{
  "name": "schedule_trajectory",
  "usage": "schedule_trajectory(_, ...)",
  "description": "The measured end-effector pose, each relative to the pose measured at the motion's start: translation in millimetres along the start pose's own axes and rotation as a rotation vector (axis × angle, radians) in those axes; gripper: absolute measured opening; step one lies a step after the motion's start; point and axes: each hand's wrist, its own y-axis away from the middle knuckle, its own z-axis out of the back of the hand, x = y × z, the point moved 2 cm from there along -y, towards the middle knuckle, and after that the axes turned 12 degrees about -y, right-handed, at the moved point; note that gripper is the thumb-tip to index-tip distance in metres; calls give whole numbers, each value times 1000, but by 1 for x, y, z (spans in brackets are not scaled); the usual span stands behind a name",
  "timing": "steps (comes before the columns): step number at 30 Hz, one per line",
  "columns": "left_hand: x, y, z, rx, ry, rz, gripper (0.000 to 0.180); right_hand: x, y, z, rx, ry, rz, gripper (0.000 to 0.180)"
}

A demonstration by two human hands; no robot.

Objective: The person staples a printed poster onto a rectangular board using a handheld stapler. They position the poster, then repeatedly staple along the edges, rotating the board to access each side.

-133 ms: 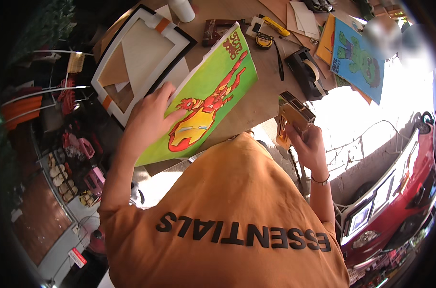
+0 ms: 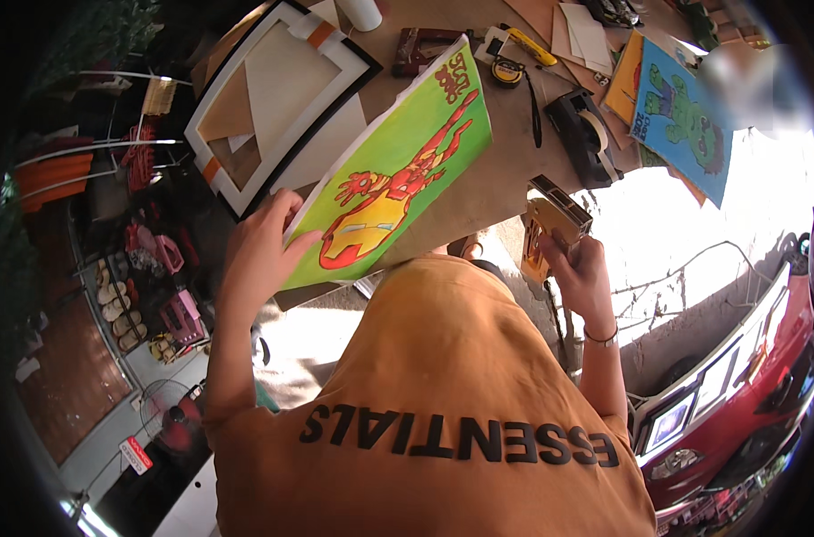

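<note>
The left hand (image 2: 262, 253) grips the near end of a green poster (image 2: 398, 170) over the table (image 2: 488, 192). The poster's long side runs far and right. The right hand (image 2: 579, 268) is closed around a gold stapler (image 2: 550, 225).

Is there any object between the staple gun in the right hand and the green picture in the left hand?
Nothing visible. The right hand holds the staple gun just beside the lower right edge of the green picture, which the left hand grips at its lower corner. Only bare brown tabletop shows between them.
</note>
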Motion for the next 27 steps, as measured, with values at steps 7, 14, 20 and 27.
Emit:
schedule_trajectory(7, 28, 103, -23, -121, 47, 209, 18, -11, 0, -11, 107, -47, 98, 28)
schedule_trajectory(14, 55, 139, -44, -381, 225, 154, 10, -16, 26, -41, 190, 47, 75, 29)
schedule_trajectory(20, 65, 134, -55, -334, 419, 46, 10, -5, 56, -96, 221, 149, 65, 30)
schedule_trajectory(27, 87, 131, -61, -199, 543, -145, 18, 37, 114, -171, 188, 188, 263, 37)
